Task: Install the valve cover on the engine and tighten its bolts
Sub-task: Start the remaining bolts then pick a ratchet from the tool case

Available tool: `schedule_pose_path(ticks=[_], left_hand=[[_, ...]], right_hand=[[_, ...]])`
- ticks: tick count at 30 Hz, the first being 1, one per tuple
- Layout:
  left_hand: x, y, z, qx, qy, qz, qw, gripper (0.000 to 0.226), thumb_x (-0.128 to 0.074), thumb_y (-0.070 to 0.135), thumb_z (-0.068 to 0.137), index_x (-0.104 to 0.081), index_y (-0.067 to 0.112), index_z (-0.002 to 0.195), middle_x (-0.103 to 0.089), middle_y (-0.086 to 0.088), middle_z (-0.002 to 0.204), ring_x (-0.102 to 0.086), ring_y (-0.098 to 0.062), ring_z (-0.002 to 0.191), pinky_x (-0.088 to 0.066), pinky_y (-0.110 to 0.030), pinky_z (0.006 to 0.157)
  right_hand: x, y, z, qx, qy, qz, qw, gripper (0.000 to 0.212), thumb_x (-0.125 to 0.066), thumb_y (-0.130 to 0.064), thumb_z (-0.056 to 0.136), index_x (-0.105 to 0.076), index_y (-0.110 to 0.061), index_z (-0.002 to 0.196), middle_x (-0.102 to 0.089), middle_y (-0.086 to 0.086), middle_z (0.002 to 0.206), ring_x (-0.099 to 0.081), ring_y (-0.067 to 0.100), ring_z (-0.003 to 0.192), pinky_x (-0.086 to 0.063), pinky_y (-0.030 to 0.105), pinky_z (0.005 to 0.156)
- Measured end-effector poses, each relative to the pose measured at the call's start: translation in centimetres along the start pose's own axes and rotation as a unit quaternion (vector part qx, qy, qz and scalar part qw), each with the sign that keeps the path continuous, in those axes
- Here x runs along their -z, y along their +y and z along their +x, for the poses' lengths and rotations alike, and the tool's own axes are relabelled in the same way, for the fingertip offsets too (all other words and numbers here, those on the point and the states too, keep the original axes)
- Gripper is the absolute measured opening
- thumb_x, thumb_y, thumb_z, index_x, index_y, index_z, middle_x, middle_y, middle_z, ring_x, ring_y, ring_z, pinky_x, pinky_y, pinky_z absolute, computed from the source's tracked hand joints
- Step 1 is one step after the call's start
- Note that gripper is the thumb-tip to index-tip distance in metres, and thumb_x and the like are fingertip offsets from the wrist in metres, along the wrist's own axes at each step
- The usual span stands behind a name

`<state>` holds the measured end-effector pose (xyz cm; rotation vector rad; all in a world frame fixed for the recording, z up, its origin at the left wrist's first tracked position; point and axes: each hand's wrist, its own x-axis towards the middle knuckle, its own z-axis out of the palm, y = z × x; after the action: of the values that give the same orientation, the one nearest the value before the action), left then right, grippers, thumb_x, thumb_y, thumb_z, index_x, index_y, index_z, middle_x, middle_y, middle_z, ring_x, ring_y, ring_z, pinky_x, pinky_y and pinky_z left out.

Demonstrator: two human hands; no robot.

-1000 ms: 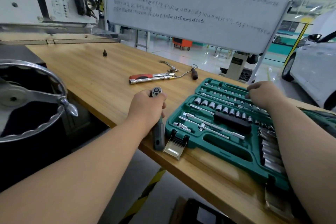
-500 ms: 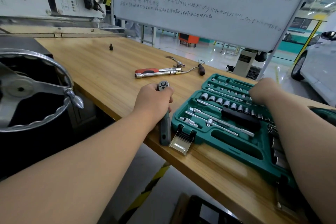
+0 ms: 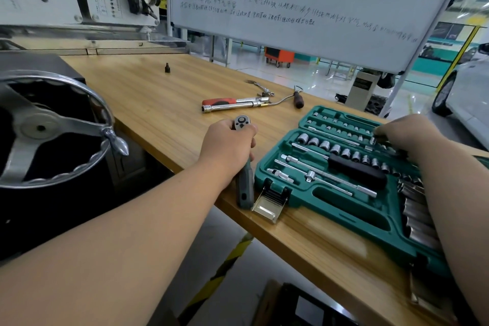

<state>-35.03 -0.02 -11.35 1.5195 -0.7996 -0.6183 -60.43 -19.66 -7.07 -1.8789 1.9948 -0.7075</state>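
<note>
- The left hand (image 3: pixel 227 148) has its grip clamped round a ratchet wrench (image 3: pixel 244 167) at the near edge of the bench (image 3: pixel 148 98).
- The wrench's long axis runs near to far: its dark handle end points toward the person and juts just past the bench's near edge, and its round metal head shows above the knuckles, pointing toward the far edge.
- Just right of the wrench an open green socket case (image 3: pixel 330 209) lies near the same edge, its metal latch (image 3: pixel 270 204) folded out toward the person.
- The right hand (image 3: pixel 407 135) rests over the case's far rows of small sockets (image 3: pixel 344 151), fingertips down among them; I cannot tell whether its grip holds anything.
- Farther back, mid-bench, lie a red-handled tool (image 3: pixel 232 104) with its long axis running left to right, and a dark-handled hook tool (image 3: pixel 297 98).
- A small dark bit (image 3: pixel 167 67) stands alone near the far left.
</note>
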Motion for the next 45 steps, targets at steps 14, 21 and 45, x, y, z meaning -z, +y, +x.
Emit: schedule_pose_path(ticks=[14, 21, 45], left_hand=[[1.5, 1.0, -1.3, 0.102, -0.063, -0.159, 0.98, 0.01, -0.066, 0.025, 0.086, -0.06, 0.017, 0.087, -0.041, 0.004, 0.048, -0.038, -0.009, 0.039, -0.036, -0.022, 0.039], [7.3, 3.0, -8.2, 0.059, -0.175, -0.247, 0.951, 0.03, -0.071, 0.039, 0.073, -0.066, 0.017, 0.093, -0.026, 0.007, 0.042, -0.025, -0.008, 0.03, -0.026, -0.017, 0.032], [24.9, 0.0, -26.6, 0.03, -0.057, -0.204, 0.977, 0.04, -0.068, 0.039, 0.069, -0.052, 0.008, 0.089, -0.027, 0.002, 0.042, -0.024, -0.009, 0.03, -0.025, -0.018, 0.033]], right_hand=[[2.4, -9.5, -9.5, 0.352, -0.156, 0.077, 0.92, 0.015, -0.061, -0.028, 0.093, -0.074, -0.025, 0.084, -0.057, -0.015, 0.045, -0.036, 0.005, 0.037, -0.034, 0.023, 0.046], [2.1, -14.9, -19.8, 0.429, -0.261, 0.201, 0.841, 0.013, -0.064, -0.023, 0.09, -0.071, -0.022, 0.08, -0.057, -0.013, 0.052, -0.039, 0.003, 0.042, -0.031, 0.019, 0.043], [-4.6, -17.2, -43.9, 0.389, -0.514, 0.358, 0.675, 0.036, -0.044, -0.021, 0.103, -0.06, -0.014, 0.071, -0.052, -0.006, 0.052, -0.032, 0.006, 0.038, -0.023, 0.017, 0.039]])
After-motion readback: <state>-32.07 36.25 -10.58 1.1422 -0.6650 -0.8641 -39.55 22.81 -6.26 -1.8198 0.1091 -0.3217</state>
